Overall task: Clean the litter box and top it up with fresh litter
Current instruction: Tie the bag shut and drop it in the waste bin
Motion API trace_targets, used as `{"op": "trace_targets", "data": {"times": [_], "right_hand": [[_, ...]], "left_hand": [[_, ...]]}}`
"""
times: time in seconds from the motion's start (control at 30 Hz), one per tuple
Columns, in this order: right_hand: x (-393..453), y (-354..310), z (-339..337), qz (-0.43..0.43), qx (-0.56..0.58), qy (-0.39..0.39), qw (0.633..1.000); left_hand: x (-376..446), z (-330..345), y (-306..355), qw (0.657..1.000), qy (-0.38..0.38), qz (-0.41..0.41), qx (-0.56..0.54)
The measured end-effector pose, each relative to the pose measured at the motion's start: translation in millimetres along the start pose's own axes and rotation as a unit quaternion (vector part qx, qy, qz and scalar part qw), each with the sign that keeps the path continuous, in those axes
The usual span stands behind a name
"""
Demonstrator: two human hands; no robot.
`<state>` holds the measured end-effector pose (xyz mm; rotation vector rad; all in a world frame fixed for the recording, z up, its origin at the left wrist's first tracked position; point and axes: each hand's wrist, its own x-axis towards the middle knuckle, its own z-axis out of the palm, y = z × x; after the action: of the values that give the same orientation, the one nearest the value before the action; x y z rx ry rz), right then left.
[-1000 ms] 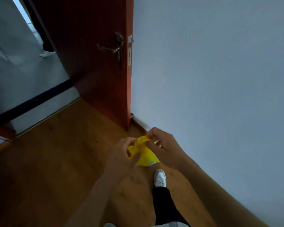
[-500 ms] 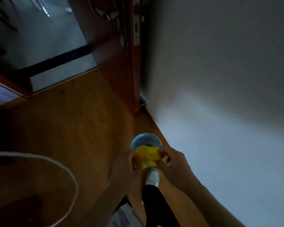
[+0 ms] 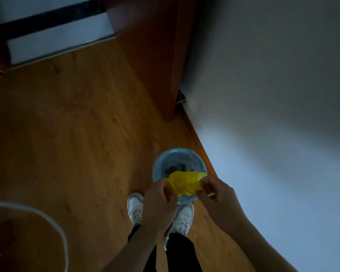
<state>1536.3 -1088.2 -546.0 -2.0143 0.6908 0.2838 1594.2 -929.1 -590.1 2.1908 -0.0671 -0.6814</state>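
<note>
**poster1:** Hands first, since that's what you asked. Left hand (image 3: 159, 201) and right hand (image 3: 217, 195) each pinch one end of a crumpled yellow plastic bag (image 3: 185, 183), fingers curled tight round the film. The bag is stretched between them, so neither hand is loose.

**poster2:** ok and where is the bag relative to everything else?

**poster1:** Up in the air, right over a small round light-blue bin (image 3: 180, 169) that stands on the brown wood-look floor (image 3: 77, 134), close to the pale wall (image 3: 273, 95). The bag covers the near part of the bin's rim from this angle. Can't tell if it touches the rim. There's some dark stuff inside the bin, too dim to make out.

**poster2:** anything else in shot?

**poster1:** Two white sneakers (image 3: 135, 208) just below the bin, black trousers above them. A reddish-brown wooden door (image 3: 149, 55) stands open further back, its edge near the wall. Bottom left there's a curved white rim (image 3: 53, 222) of something round, mostly cut off, can't say what it is.
</note>
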Motion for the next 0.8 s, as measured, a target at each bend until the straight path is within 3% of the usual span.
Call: {"op": "trace_targets", "data": {"times": [0.33,0.53,0.8], "right_hand": [[92,89,80,0.048,-0.010,0.014,0.999],[114,110,94,0.050,-0.055,0.005,0.997],[122,110,80,0.059,0.003,-0.033,0.998]], "left_hand": [[83,76,-103,0.998,-0.004,-0.055,-0.015],[111,89,-122,0.997,-0.009,-0.075,-0.009],[119,84,-111,0.985,-0.043,-0.154,-0.057]]}}
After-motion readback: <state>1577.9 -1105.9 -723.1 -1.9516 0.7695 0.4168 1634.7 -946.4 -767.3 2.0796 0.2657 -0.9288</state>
